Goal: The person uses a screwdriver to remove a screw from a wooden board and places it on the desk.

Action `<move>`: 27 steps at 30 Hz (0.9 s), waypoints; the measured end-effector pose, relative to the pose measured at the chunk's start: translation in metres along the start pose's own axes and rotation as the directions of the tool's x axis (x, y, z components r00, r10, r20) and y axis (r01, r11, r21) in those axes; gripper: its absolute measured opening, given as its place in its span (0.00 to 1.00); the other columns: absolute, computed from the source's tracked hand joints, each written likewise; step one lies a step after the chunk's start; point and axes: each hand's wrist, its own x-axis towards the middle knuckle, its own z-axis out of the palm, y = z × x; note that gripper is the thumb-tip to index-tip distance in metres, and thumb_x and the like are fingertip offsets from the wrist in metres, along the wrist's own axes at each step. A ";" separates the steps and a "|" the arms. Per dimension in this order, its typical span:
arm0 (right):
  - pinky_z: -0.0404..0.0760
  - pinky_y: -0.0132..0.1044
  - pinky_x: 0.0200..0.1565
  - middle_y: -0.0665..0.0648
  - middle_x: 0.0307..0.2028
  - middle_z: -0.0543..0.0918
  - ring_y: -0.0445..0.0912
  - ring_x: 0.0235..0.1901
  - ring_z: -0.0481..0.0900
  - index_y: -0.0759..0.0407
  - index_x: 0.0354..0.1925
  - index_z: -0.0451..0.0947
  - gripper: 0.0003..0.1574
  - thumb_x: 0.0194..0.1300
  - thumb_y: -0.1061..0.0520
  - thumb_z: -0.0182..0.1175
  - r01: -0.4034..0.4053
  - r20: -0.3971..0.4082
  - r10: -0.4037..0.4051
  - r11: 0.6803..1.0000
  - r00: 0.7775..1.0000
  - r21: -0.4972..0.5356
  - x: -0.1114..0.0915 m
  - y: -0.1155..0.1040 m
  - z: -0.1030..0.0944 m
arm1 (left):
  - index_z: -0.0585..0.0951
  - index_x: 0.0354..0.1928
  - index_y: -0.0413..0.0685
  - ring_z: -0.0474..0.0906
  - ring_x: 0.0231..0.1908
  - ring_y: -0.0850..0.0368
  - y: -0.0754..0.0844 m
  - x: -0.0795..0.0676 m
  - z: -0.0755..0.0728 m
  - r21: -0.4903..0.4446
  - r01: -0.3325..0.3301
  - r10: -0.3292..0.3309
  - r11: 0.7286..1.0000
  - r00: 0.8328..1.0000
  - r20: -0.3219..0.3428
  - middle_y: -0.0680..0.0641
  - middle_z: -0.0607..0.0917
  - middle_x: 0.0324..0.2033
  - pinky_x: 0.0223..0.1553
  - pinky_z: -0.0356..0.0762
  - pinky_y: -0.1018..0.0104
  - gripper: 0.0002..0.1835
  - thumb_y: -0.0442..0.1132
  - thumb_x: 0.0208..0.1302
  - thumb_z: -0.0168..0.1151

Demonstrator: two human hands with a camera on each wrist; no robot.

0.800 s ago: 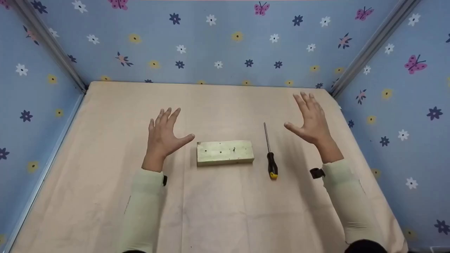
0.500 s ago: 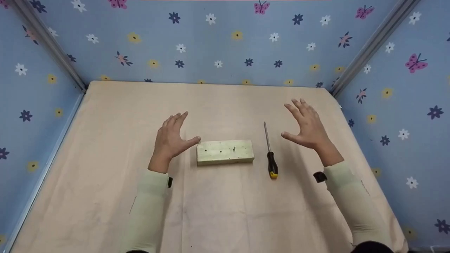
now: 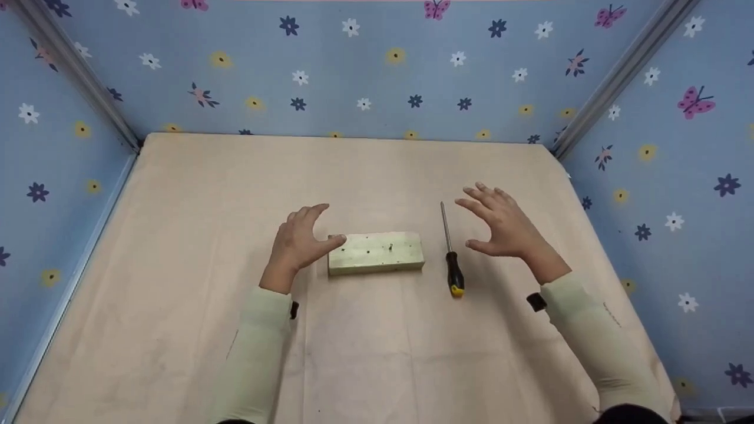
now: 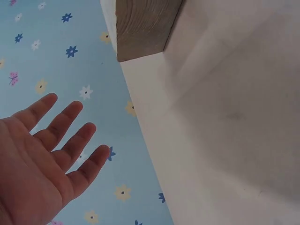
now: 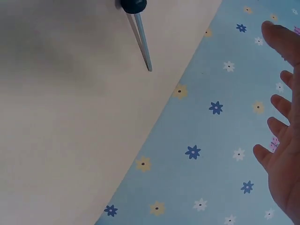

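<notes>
A pale, greenish wooden block lies in the middle of the table, with small holes in its top and a screw sticking up from it. To its right lies a screwdriver with a black and yellow handle, its shaft pointing away. My left hand hovers at the block's left end, fingers spread, the thumb overlapping the corner in the head view. In the left wrist view the end of the block shows above the hand's fingers. My right hand is held spread just right of the screwdriver's shaft, holding nothing.
A beige cloth with creases covers the table. Blue flowered panels stand behind it and along both sides, meeting at grey metal posts. Dark straps with small devices sit at the wrists.
Both hands have moved inward and slightly nearer: the left toward the block, the right toward the screwdriver. The block and screwdriver lie where they were.
</notes>
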 end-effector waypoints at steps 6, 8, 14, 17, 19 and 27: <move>0.60 0.62 0.66 0.58 0.67 0.69 0.58 0.70 0.61 0.49 0.67 0.68 0.47 0.49 0.46 0.72 0.107 0.086 -0.108 0.994 0.991 0.006 -0.004 -0.007 0.011 | 0.69 0.67 0.56 0.69 0.60 0.44 0.000 0.001 0.008 -0.005 0.017 -0.017 1.000 1.000 0.022 0.47 0.75 0.61 0.59 0.68 0.44 0.42 0.68 0.53 0.60; 0.61 0.61 0.66 0.58 0.65 0.71 0.57 0.69 0.63 0.49 0.65 0.70 0.44 0.49 0.48 0.71 0.137 0.105 -0.137 0.991 0.985 0.012 -0.007 -0.008 0.015 | 0.70 0.67 0.55 0.69 0.60 0.44 0.001 0.003 0.011 -0.004 0.018 -0.018 1.000 0.999 0.036 0.47 0.75 0.61 0.59 0.68 0.44 0.41 0.68 0.53 0.60; 0.65 0.60 0.63 0.58 0.60 0.76 0.57 0.66 0.67 0.46 0.59 0.75 0.41 0.43 0.55 0.74 0.209 0.187 -0.211 0.977 0.959 0.034 -0.018 -0.012 0.028 | 0.71 0.65 0.56 0.68 0.62 0.44 0.006 0.005 0.019 -0.007 0.025 -0.024 1.000 0.996 0.084 0.48 0.74 0.62 0.62 0.66 0.45 0.41 0.70 0.53 0.59; 0.66 0.60 0.62 0.57 0.59 0.77 0.57 0.65 0.69 0.44 0.57 0.77 0.40 0.42 0.58 0.74 0.243 0.243 -0.249 0.968 0.938 0.053 -0.022 -0.016 0.037 | 0.72 0.65 0.54 0.68 0.62 0.44 0.007 0.005 0.022 -0.004 0.023 -0.022 1.000 0.994 0.104 0.47 0.75 0.61 0.62 0.65 0.44 0.42 0.70 0.52 0.60; 0.67 0.61 0.62 0.57 0.58 0.78 0.57 0.64 0.69 0.44 0.55 0.78 0.38 0.42 0.59 0.73 0.264 0.269 -0.273 0.962 0.924 0.068 -0.024 -0.020 0.043 | 0.73 0.64 0.53 0.68 0.61 0.44 0.006 0.004 0.024 0.005 0.017 -0.018 1.000 0.993 0.115 0.46 0.75 0.60 0.61 0.66 0.44 0.43 0.70 0.50 0.61; 0.68 0.58 0.62 0.55 0.55 0.79 0.56 0.63 0.70 0.46 0.49 0.82 0.33 0.40 0.62 0.73 0.308 0.327 -0.316 0.948 0.891 0.076 -0.030 -0.029 0.059 | 0.74 0.63 0.50 0.70 0.59 0.45 0.002 0.006 0.032 0.029 0.004 -0.008 1.000 0.990 0.141 0.44 0.76 0.58 0.61 0.66 0.44 0.44 0.70 0.48 0.63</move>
